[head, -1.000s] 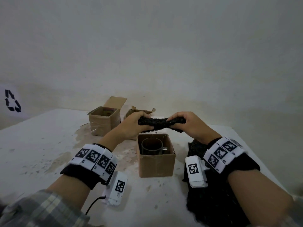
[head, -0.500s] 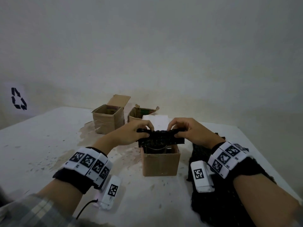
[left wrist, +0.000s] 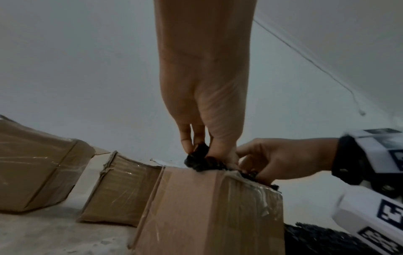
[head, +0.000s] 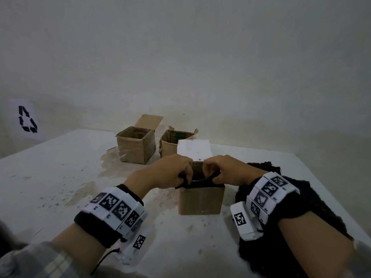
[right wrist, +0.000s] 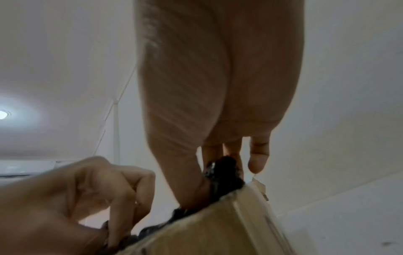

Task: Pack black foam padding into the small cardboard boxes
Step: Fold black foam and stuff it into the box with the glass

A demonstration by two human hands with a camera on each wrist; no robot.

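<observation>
**Pushing foam into the near box**

Both hands at the box top. Left hand (head: 170,173) pinching one end of the black foam strip (left wrist: 197,159), right hand (head: 224,171) pinching the other end. Foam half inside the small cardboard box (head: 200,199), right under the fingers. Next, likely: pressing down softly around the glass (head: 197,176) inside. More foam (head: 281,247) under the right arm.

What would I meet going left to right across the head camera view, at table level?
Recycling sign on the wall → open cardboard box with raised flap → left hand → right hand, both pinching black foam into the near box → pile of black foam.
</observation>
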